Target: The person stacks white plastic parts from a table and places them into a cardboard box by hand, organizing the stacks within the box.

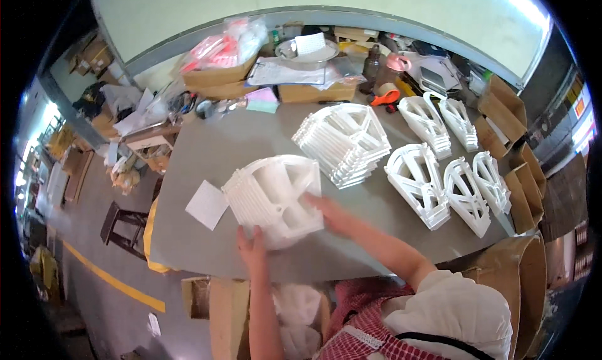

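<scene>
A stack of white fan-shaped plastic frames (pixel 276 197) is in front of me at the near middle of the grey table. My left hand (pixel 252 248) grips its near left edge, with finger and thumb showing against the plastic. On the right side, my right hand (pixel 331 216) holds the stack's edge, its fingertips partly hidden and slightly blurred. Just beyond stands a larger stack of the same white frames (pixel 345 143), leaning in overlapping layers. A white square paper (pixel 207 204) lies left of the held stack. I cannot tell whether the held stack touches the table.
Several smaller groups of white wedge-shaped frames (pixel 419 183) stand on the table's right side. Cardboard boxes (pixel 523 194) line the right edge. An orange tape dispenser (pixel 384 98), papers (pixel 285 71) and bags crowd the back. An open carton (pixel 229 316) sits below the near edge.
</scene>
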